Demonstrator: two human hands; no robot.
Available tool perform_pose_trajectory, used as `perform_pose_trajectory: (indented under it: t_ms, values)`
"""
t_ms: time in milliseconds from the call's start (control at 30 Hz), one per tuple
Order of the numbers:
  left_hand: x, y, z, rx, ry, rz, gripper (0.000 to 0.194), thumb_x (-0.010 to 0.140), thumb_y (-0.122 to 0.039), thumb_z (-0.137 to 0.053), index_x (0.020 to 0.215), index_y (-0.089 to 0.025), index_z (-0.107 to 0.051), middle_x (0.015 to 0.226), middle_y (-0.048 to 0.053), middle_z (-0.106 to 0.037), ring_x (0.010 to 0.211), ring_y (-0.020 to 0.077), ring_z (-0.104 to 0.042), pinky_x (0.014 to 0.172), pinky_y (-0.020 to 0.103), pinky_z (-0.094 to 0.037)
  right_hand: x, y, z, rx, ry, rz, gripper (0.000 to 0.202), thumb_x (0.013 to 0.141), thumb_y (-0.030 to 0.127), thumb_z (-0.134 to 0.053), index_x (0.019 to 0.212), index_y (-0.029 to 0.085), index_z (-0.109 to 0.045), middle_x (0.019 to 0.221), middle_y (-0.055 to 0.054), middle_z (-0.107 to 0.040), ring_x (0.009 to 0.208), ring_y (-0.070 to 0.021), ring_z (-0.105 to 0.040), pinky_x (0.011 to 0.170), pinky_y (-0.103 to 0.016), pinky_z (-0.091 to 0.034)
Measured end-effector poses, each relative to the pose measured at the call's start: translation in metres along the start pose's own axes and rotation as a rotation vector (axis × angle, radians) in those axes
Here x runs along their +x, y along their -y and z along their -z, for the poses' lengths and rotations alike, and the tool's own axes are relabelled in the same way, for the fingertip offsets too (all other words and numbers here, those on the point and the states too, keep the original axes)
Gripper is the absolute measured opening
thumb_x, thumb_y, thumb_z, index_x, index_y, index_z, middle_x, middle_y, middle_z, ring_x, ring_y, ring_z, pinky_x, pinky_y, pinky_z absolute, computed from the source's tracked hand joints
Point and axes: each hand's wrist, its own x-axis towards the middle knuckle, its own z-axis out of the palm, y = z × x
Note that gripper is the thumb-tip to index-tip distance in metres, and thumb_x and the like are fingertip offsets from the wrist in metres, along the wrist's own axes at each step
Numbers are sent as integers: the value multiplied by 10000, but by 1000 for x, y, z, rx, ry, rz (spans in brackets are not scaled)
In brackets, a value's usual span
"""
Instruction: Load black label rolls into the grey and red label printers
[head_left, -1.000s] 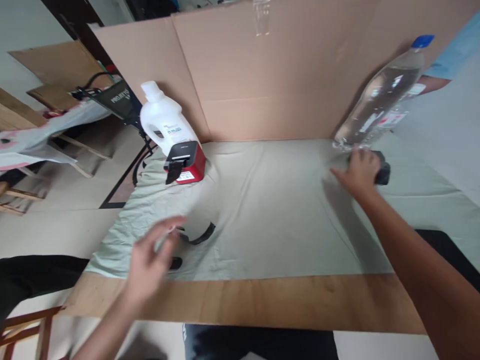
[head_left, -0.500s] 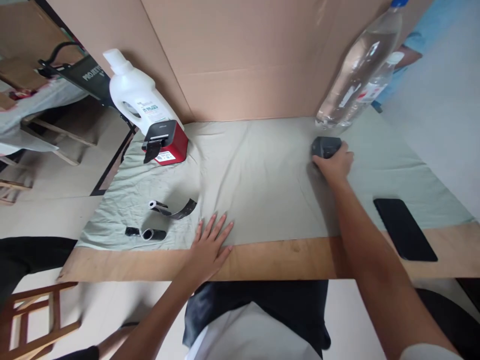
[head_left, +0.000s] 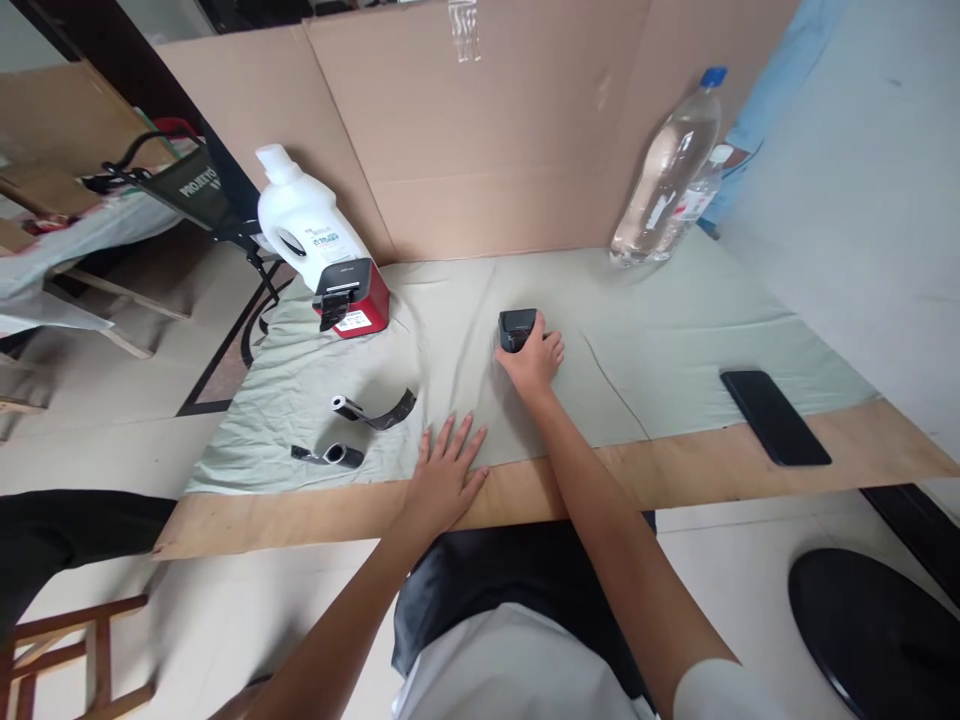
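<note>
Black tubes [head_left: 330, 455] and strap [head_left: 379, 412] at 9 o'clock, jug [head_left: 300, 225] and red box [head_left: 352, 298] at 10. Left hand [head_left: 446, 475] flat, released, on cloth [head_left: 675, 320] edge. Right hand [head_left: 534, 360] grasping small dark device [head_left: 516, 328], mid-cloth. Bottle [head_left: 664, 185] at 1, phone [head_left: 775, 417] at 3; bare cloth between.

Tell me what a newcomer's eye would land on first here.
First, the right hand gripping a small black device mid-cloth, with the left hand flat at the table's near edge. Next, the white jug behind a red-and-black box at back left, and the clear water bottle leaning against the cardboard at back right.
</note>
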Motion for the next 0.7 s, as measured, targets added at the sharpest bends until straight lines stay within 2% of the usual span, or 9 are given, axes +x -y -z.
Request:
perform_pose_trajectory:
  t_ms: [300,467,700]
  values:
    - [1,1,-2,-9,19,9,607,1112,-486,-421,1703,-352,-391,1801,7,-298,1687,333,-261,1363,642,-232,-13,-4,-5,5,-12,31,991,748,401,-805,1629,203,-398,1319,-196,-506,1219,-389,-493,1079,-562,-404]
    - [-1,1,-4,-40,29,-4,621,1112,-471,-422,1713,-322,-374,1803,13,-293,1695,351,-225,1362,679,-199,-15,-2,-7,26,1,9,988,746,402,-813,1623,222,-396,1340,-192,-504,1238,-394,-492,1090,-566,-402]
    - [-2,1,-4,-65,3,-3,607,1114,-462,-430,1704,-324,-397,1797,14,-311,1691,342,-243,1373,656,-181,-22,1,-5,20,26,13,999,756,427,-823,1629,219,-383,1367,-199,-525,1270,-401,-503,1108,-562,-385]
